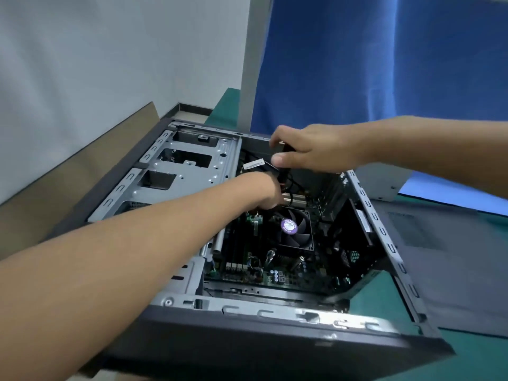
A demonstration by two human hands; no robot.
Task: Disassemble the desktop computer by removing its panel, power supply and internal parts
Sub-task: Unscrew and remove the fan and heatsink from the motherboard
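The desktop computer case (247, 314) lies on its side with the panel off, showing the motherboard (275, 270) and a CPU fan (294, 229) with a purple sticker. Both arms reach into the far end of the case. My right hand (310, 149) grips a black cable bundle (264, 167) with a white label, above the far corner. My left hand (261, 188) is lower, fingers curled down among the cables next to the fan; what the fingers hold is hidden. The removed side panel (445, 259) lies flat to the right of the case.
A silver drive cage (176, 174) fills the case's left half. Cardboard (55, 193) leans against the white wall on the left. A grey box (382, 182) sits behind the case on the green table (384, 292). A grey post and blue curtain (384, 64) stand behind.
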